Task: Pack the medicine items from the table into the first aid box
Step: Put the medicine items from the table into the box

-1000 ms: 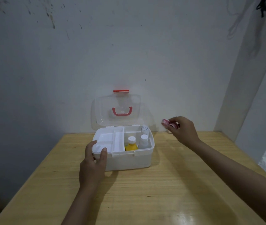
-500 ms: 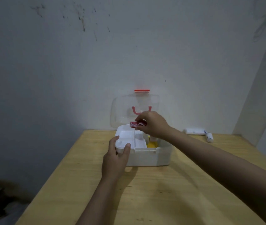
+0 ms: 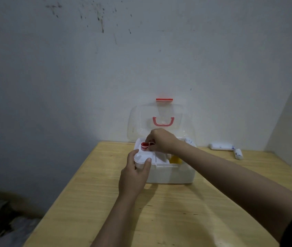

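I saw the box [image 3: 172, 173] standing on the table [image 3: 159, 211] toward the far edge, its clear lid [image 3: 161, 120] upright against the wall [image 3: 141, 59], with a red handle [image 3: 163, 121] showing through the lid and a red latch [image 3: 164, 99] at its top edge. My left hand [image 3: 134, 177] was clamped on the box's corner at about 8 o'clock from the box's middle, thumb lying on the rim of the white tray [image 3: 148, 155] and the fingers wrapped around the side wall. My right hand [image 3: 161, 140] reached over the tray from 3 o'clock, fingers pinched closed on a small red roll [image 3: 144, 146], which it held at the tray's far left pocket, at about 11 o'clock from the box's middle. I could not tell whether the roll was touching the tray floor or hanging just above it. A yellow bottle [image 3: 175, 159] showed in the open right part of the box, just under my right wrist, mostly hidden by it. On the table at 2 o'clock from the box, well apart from it, lay a white tube [image 3: 221, 146], with a smaller white item [image 3: 238, 153] just beside its right end; the blur kept me from reading either.
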Available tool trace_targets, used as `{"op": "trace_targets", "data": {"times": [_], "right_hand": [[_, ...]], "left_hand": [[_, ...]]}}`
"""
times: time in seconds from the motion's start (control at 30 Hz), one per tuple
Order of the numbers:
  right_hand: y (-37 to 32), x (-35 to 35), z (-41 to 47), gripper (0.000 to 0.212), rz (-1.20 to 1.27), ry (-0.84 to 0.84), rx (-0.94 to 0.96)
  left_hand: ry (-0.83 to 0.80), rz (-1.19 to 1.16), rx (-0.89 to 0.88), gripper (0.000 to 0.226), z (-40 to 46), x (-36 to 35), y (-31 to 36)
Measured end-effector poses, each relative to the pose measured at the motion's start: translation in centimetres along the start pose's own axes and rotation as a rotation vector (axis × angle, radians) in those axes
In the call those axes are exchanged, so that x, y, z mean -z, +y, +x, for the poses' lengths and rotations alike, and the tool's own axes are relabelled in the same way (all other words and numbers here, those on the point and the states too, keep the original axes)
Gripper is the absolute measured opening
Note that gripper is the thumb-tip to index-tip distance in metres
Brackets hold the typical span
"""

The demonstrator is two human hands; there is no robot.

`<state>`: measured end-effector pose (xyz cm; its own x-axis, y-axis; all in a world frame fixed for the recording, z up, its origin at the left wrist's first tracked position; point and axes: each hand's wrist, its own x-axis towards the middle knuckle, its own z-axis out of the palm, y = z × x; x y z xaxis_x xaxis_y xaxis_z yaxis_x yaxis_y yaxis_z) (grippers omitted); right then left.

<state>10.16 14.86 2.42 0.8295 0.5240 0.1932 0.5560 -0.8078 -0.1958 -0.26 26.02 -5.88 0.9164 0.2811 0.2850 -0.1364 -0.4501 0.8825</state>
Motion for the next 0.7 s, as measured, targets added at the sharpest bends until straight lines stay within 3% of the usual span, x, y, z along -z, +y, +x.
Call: {"op": "trace_targets", "data": {"times": [0.23, 0.7], "right_hand": [[0.6, 1.3, -0.5, 0.048, 0.238, -0.019, -0.089], [0.7, 1.1, -0.8, 0.020, 0.214, -0.052, -0.056]], "left_hand": [[-0.007, 0.002, 0.012, 0.048, 0.0, -0.1, 0.0], [0.008, 0.003, 0.009, 0.047, 0.0, -0.3, -0.1]]}}
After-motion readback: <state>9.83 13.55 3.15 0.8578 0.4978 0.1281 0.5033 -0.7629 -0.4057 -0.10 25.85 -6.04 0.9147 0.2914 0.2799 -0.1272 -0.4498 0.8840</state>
